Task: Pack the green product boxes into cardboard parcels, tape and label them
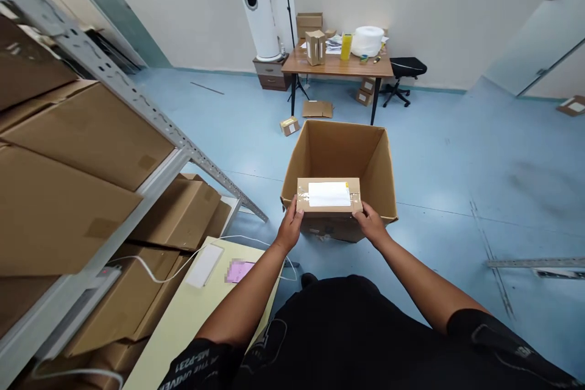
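A taped cardboard box (329, 209) with a white label (328, 194) on top is held level between my two hands. My left hand (289, 225) grips its left end, fingers along the side. At the opposite end my right hand (370, 223) closes on the right corner. Below and just beyond it stands a large open carton (347, 129), whose near rim is partly hidden by the held box. What lies at the carton's bottom cannot be seen.
On my left, a metal shelf rack (171, 134) carries several cartons. A pale yellow table (183, 311) beside me holds a white panel, a pink paper and a cable. Ahead are a wooden desk (336, 65), a black chair (404, 70) and a small box (289, 126) on the floor.
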Available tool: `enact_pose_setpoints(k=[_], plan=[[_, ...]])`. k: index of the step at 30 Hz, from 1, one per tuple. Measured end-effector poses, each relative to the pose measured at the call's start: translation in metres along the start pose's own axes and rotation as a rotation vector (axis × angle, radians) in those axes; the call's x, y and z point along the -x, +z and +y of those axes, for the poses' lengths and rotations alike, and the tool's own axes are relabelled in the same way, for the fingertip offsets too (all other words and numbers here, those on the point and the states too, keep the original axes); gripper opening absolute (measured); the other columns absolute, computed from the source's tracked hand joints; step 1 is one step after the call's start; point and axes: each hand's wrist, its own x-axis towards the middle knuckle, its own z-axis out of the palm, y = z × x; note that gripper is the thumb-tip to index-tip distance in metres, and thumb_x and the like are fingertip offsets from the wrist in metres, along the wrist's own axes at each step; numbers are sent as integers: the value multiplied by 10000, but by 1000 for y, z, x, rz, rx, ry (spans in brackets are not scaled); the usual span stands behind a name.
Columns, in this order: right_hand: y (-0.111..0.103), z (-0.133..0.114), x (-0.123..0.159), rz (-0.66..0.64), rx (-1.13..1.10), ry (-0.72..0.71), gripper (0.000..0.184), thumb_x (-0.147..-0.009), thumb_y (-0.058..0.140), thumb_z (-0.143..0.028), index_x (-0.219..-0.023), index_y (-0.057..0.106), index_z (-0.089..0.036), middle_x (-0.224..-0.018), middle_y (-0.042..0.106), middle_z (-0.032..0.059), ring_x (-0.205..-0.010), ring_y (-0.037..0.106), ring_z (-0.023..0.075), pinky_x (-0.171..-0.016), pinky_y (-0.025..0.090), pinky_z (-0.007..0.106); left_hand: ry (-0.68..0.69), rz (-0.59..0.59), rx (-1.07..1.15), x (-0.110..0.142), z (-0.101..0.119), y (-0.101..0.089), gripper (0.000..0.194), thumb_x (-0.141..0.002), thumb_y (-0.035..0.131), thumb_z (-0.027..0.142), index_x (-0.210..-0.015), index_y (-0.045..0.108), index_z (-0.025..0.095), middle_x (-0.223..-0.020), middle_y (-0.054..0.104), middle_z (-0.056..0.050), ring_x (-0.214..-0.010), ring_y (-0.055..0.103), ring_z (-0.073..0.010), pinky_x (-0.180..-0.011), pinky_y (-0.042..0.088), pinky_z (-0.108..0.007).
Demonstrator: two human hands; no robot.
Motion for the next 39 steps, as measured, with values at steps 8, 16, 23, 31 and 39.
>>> enact_pose_setpoints(k=[8, 16, 23, 31, 39], plan=[[-12, -8, -58, 58, 26, 82, 494, -808, 592, -463, -1236, 687, -237, -1027, 751, 24, -947, 661, 264, -888, 504, 360, 2, -139, 142, -82, 5, 12, 592, -1026, 463, 466, -1542, 365, 194, -1583, 480, -141, -1473, 447, -270, -1241, 337, -468], [-28, 15, -122, -1, 4, 205, 518, -797, 599, -420, -1284, 582, -242, -1182, 734, 52, -1074, 669, 272, -939, 499, 370, -107, -112, 134, -137, -21, 47, 503, -981, 503, 391, -1438, 423, 197, -1470, 580, -142, -1371, 543, -263, -1182, 395, -470], [-36, 35, -155, -18, 29, 251, 482, -809, 593, -421, -1263, 606, -260, -1193, 743, 49, -1098, 675, 287, -949, 509, 387, -219, -111, 24, -168, -36, 62, 510, -961, 538, 370, -1447, 496, 221, -1444, 618, -103, -1342, 576, -274, -1177, 407, -475], [-35, 60, -172, -1, 110, 292, 740, -813, 674, -541, -1487, 524, -275, -1441, 629, 111, -1254, 630, 303, -1077, 463, 463, -261, -62, -71, -178, -57, 71, 666, -972, 577, 406, -1581, 379, 226, -1643, 409, -129, -1538, 360, -281, -1259, 298, -490], [-25, 62, -169, -90, 62, 247, 615, -816, 668, -529, -1359, 614, -245, -1422, 644, 120, -1324, 606, 282, -1095, 471, 437, -280, -42, -5, -158, -58, 65, 609, -987, 572, 432, -1532, 426, 203, -1566, 500, -186, -1471, 470, -281, -1214, 377, -521]])
